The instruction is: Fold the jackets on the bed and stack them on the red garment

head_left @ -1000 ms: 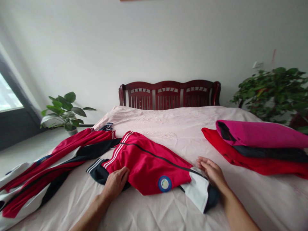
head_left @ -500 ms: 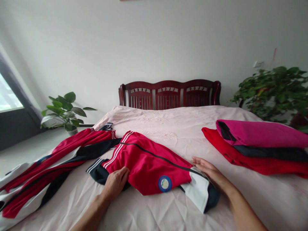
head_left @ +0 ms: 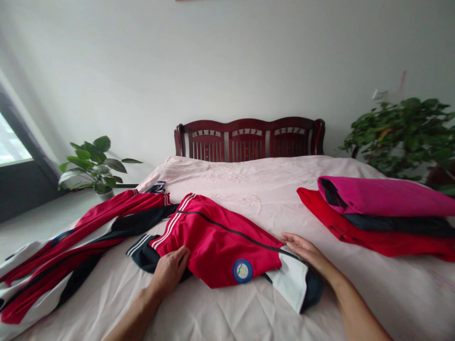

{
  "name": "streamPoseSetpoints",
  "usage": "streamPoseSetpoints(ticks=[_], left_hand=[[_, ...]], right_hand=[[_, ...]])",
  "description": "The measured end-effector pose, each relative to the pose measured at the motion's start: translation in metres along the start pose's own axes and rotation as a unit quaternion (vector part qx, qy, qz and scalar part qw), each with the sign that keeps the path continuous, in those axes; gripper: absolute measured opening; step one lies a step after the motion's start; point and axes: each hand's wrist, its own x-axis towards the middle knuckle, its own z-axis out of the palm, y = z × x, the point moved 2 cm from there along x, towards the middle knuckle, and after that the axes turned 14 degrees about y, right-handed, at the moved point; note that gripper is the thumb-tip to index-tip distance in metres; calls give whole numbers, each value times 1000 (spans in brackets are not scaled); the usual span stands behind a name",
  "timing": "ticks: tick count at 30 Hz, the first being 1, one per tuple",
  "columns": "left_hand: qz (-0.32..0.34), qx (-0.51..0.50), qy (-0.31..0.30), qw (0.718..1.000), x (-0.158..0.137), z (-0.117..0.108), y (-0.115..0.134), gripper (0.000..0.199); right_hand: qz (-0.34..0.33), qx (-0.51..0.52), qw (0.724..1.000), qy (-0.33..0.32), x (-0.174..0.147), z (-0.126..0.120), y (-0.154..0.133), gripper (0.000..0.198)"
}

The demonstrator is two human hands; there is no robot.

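Note:
A red track jacket [head_left: 220, 241] with white and dark navy parts, a round blue badge and a black zip lies on the bed, its striped hem toward the left. My left hand [head_left: 173, 267] is closed on the jacket's near edge, beside the navy striped cuff; the fingertips are partly hidden. At the white and navy end on the right rests my right hand [head_left: 302, 248], fingers stretched out and nearly flat, touching the cloth.
Another red, white and navy jacket [head_left: 88, 241] lies spread at the left. Folded clothes, magenta [head_left: 387, 198] over navy and red [head_left: 384, 246], are stacked at the right. Behind stands a wooden headboard [head_left: 247, 125]. Potted plants [head_left: 94, 163] flank the bed [head_left: 284, 184].
Hardly anything differs. The whole view has shifted very slightly; both hands keep their places on the jacket.

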Motion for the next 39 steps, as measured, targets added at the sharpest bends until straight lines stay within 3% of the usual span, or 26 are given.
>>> streamPoseSetpoints(ticks=[16, 25, 32, 39], left_hand=[[-1, 3, -2, 1000, 0, -1, 1, 30], [-4, 4, -4, 1000, 0, 1, -1, 32], [4, 5, 1, 1000, 0, 1, -2, 32], [-4, 8, -5, 1000, 0, 0, 1, 30]], right_hand=[[-11, -22, 1000, 14, 7, -1, 5, 47], [7, -8, 999, 49, 3, 5, -7, 28], [1, -17, 999, 31, 2, 4, -4, 44], [1, -24, 999, 36, 1, 4, -6, 44]])
